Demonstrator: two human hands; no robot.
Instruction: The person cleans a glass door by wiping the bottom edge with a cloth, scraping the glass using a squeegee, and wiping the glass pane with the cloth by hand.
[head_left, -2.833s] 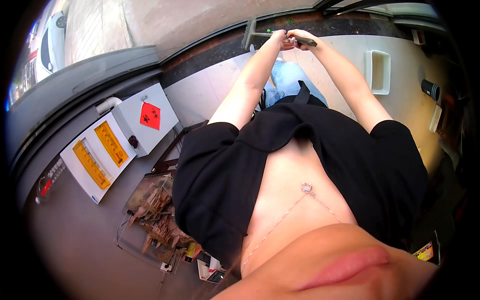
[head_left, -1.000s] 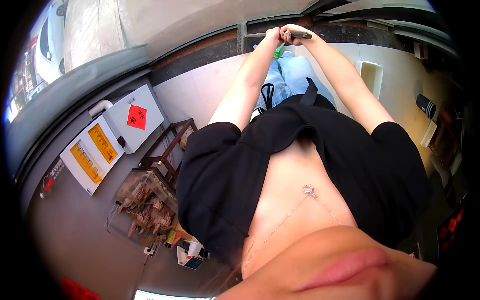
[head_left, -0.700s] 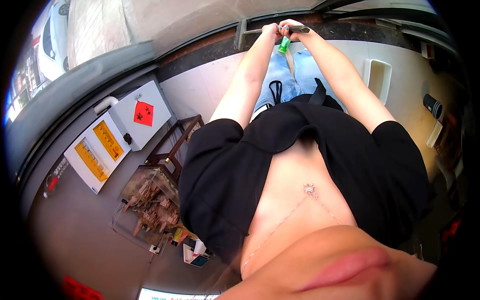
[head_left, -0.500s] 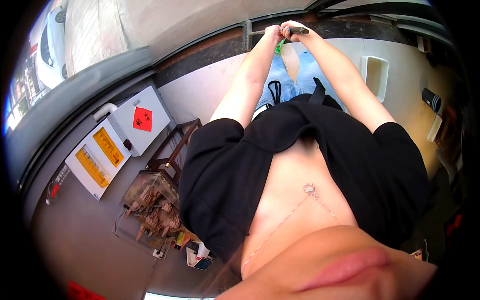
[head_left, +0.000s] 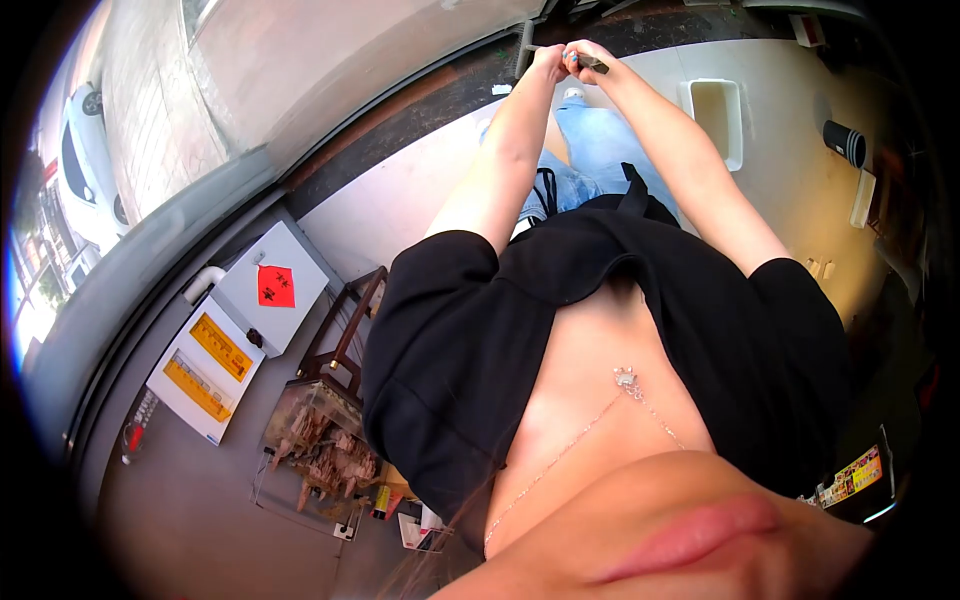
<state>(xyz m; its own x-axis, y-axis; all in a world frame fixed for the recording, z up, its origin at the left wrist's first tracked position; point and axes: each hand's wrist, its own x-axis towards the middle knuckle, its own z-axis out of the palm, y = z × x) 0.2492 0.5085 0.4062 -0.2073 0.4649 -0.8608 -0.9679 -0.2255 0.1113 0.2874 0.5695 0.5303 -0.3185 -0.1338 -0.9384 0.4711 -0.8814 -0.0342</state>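
Observation:
My left hand (head_left: 549, 63) and my right hand (head_left: 581, 53) are close together at the top of the view, arms stretched out. Both are closed around a thin handle, seen nearly end-on. It belongs to a broom-like tool (head_left: 596, 66), whose dark handle end sticks out past my right hand. A grey, comb-like head (head_left: 524, 46) shows beyond my left hand, close to the dark floor strip; its exact kind is hard to make out. Blue nails show between the hands. Below them are my light blue jeans (head_left: 603, 140) and a white shoe (head_left: 573, 93).
A white rectangular bin (head_left: 733, 125) stands on the pale floor to the right, with a dark striped cylinder (head_left: 845, 143) beyond it. On the left are a white wall cabinet (head_left: 280, 300) and a glass tank with brown rocks (head_left: 320, 445). A dark threshold (head_left: 400, 130) borders the paving outside.
The whole view has shifted and turned slightly. The tool's head has come nearer my hands in view, and its handle end tilts more downward. Both hands keep their grip.

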